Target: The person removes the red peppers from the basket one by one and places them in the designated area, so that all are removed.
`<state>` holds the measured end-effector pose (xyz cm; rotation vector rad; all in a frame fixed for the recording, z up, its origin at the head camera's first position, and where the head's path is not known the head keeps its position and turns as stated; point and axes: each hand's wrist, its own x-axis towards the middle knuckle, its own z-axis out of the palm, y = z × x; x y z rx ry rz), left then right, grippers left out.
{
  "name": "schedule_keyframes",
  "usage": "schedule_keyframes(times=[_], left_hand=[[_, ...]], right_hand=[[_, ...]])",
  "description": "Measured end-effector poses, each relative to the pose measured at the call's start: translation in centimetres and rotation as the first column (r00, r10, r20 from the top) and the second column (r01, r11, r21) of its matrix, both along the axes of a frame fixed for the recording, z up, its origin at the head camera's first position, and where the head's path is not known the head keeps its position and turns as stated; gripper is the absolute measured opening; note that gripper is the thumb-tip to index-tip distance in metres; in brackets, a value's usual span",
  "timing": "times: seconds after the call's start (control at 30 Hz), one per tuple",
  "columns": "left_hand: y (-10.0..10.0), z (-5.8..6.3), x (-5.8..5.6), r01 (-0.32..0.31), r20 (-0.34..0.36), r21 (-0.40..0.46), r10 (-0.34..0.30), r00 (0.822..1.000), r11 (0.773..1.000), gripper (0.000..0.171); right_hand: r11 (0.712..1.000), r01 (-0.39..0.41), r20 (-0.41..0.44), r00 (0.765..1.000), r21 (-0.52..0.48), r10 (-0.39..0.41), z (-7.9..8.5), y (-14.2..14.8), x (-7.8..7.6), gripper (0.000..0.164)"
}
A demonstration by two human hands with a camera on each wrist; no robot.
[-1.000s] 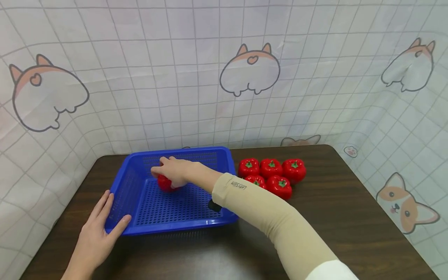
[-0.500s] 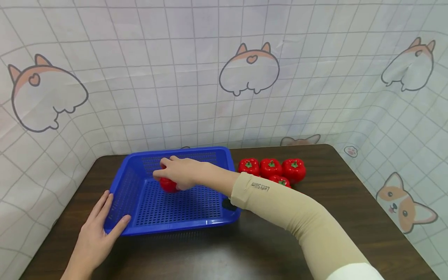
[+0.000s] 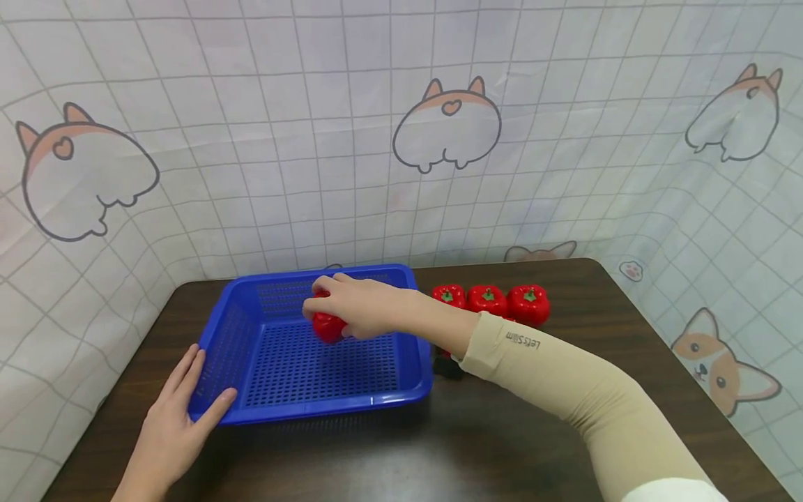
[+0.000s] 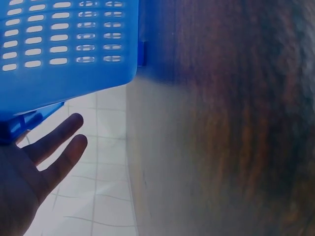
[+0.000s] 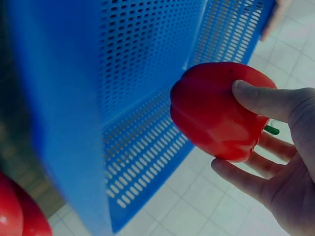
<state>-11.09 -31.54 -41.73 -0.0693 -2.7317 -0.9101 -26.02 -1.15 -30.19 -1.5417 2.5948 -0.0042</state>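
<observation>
My right hand [image 3: 360,307] holds a red bell pepper [image 3: 329,326] above the floor of a blue plastic basket [image 3: 301,411]. In the right wrist view the thumb presses one side of the pepper [image 5: 221,110] and the fingers lie round the other, near its green stem. At the basket's front left corner my left hand [image 3: 166,425] rests against the rim, with thumb and fingers spread. Two of its fingers [image 4: 61,157] stretch out straight below the blue wall in the left wrist view.
Right of the basket, several red bell peppers [image 3: 487,300] stand on the dark wooden table [image 3: 602,321]; my right forearm hides part of the group. A white gridded cloth [image 3: 351,174] with corgi drawings hangs behind and at both sides.
My right hand has moved to the right across the basket with the bell pepper in its grip. My left hand stays at the basket corner.
</observation>
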Motion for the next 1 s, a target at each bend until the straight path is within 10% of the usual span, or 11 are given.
schedule_keyframes(times=[1.0], left_hand=[[0.0, 0.0, 0.0, -0.003, 0.000, 0.000, 0.003, 1.000, 1.000, 0.083]], right_hand=[[0.956, 0.033, 0.029, 0.999, -0.292, -0.025, 2.8, 11.2, 0.7, 0.049]])
